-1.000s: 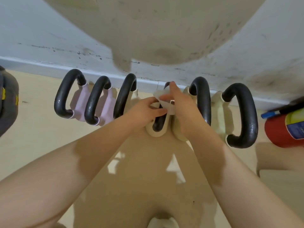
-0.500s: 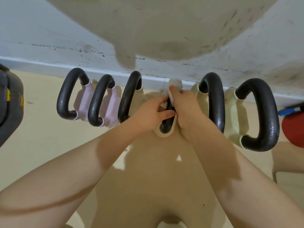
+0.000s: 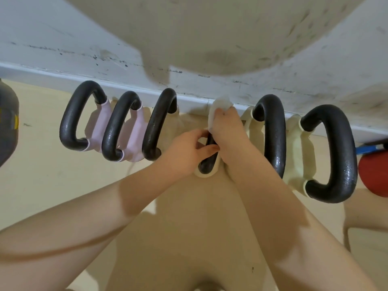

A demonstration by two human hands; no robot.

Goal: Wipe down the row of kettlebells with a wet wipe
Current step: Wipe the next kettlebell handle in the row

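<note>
Several kettlebells with black handles stand in a row along the wall. Two at the left have pink bodies [image 3: 98, 127]; the others are cream [image 3: 298, 148]. My right hand [image 3: 228, 135] grips a white wet wipe [image 3: 219, 106] against the black handle [image 3: 206, 164] of the fourth kettlebell, at its far end. My left hand [image 3: 189, 148] holds the same handle from the left, thumb and fingers curled around it. Most of that handle is hidden by my hands.
A white skirting board [image 3: 42, 70] and scuffed wall run behind the row. A dark grey object [image 3: 8, 120] sits at the left edge. A red object [image 3: 373, 175] with a blue part lies at the right edge. Beige floor lies in front.
My right hand has slid the wipe along the handle toward the wall. The view has shifted slightly, so the row appears a little further right and lower.
</note>
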